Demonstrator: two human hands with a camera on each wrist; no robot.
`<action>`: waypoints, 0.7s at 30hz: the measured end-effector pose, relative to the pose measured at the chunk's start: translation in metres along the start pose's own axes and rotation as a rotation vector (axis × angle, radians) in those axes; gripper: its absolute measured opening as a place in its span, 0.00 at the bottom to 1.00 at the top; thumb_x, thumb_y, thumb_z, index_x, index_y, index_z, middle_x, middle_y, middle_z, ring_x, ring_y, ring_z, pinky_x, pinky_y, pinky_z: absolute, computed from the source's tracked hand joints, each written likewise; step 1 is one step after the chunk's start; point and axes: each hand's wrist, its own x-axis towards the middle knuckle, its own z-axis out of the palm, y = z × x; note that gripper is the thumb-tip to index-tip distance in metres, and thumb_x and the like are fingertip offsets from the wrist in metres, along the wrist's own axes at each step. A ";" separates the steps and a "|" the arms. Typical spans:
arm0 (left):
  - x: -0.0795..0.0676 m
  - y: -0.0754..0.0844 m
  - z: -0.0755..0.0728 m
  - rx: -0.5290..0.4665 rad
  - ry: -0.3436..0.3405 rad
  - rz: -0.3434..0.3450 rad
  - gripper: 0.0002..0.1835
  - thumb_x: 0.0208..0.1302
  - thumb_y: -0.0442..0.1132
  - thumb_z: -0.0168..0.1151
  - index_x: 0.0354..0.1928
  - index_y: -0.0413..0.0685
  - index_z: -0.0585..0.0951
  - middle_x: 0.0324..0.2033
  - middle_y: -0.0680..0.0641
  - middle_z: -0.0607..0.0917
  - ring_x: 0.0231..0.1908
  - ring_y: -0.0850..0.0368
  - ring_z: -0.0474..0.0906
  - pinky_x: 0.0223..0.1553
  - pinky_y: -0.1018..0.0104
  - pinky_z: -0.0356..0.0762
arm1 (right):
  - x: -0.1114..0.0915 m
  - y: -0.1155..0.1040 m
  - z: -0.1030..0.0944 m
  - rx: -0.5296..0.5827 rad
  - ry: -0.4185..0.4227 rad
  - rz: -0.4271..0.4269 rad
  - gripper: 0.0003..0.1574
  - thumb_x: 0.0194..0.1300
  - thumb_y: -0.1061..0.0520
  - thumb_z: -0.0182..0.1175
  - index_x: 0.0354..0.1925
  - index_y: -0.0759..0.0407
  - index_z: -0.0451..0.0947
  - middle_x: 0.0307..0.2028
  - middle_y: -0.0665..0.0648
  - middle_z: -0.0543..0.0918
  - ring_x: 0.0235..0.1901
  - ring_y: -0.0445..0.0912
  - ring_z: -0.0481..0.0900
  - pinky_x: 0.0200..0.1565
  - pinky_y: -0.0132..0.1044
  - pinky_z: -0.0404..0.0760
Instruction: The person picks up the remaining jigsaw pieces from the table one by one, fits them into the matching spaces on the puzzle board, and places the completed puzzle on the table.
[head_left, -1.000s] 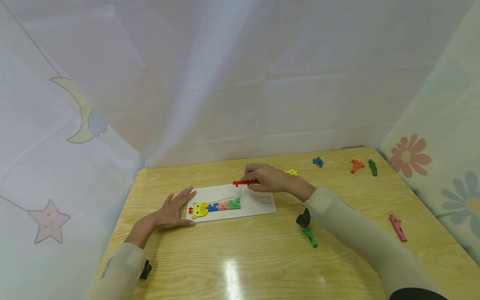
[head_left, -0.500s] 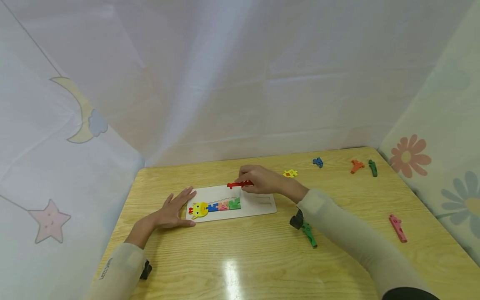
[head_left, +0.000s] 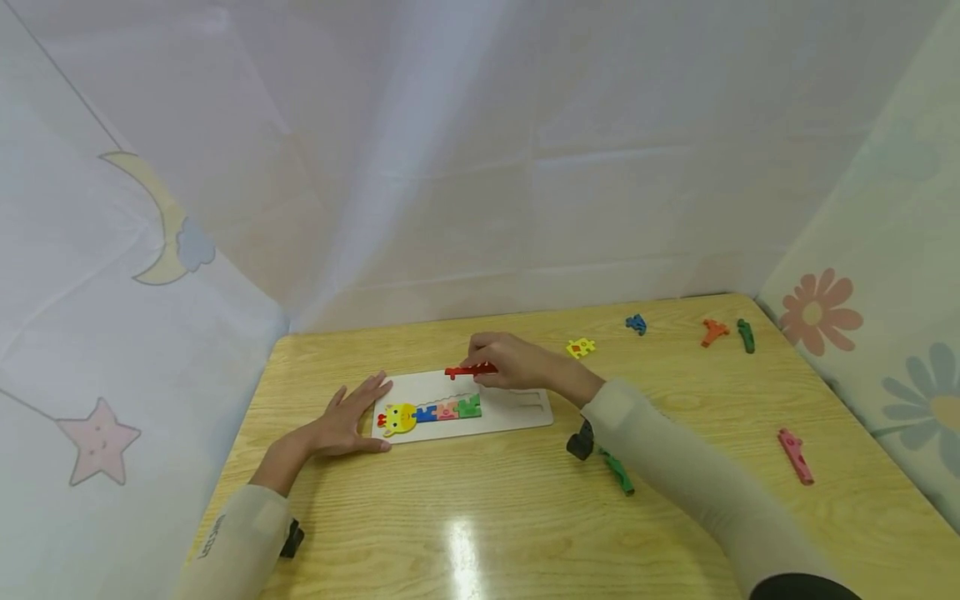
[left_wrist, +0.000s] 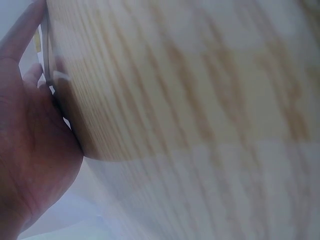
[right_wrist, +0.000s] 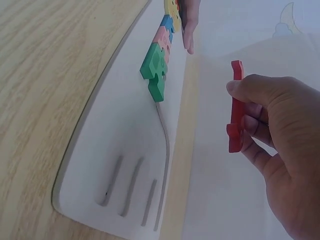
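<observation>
A white puzzle board (head_left: 510,419) lies on the table with a yellow giraffe head (head_left: 400,419) and blue, pink and green puzzle pieces (head_left: 447,411) joined in a row in its recess. The left hand (head_left: 341,425) rests at the board's left end, fingers spread, thumb at the near edge. Over the board's far edge the right hand (head_left: 517,362) pinches a red puzzle piece (head_left: 459,372) between thumb and fingers. In the right wrist view, that red piece (right_wrist: 236,112) is held off the board, whose right half shows bare grooves.
Loose puzzle pieces lie about the wooden table (head_left: 420,517): yellow (head_left: 581,347), blue (head_left: 636,324), orange (head_left: 714,332), dark green (head_left: 746,336) and pink (head_left: 796,456). A green piece (head_left: 618,473) is beside the right wrist camera. Fabric walls (head_left: 465,208) stand behind and at the sides.
The right hand has moved left along the board's far edge with the red puzzle piece, uncovering the loose yellow piece. The left hand has stayed in place.
</observation>
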 end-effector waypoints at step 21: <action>0.001 -0.008 0.004 -0.046 0.041 0.044 0.60 0.61 0.65 0.74 0.85 0.49 0.53 0.85 0.41 0.46 0.83 0.36 0.41 0.75 0.25 0.27 | 0.018 -0.001 0.020 0.043 -0.017 0.012 0.19 0.69 0.61 0.72 0.58 0.60 0.89 0.44 0.53 0.84 0.40 0.43 0.77 0.46 0.31 0.81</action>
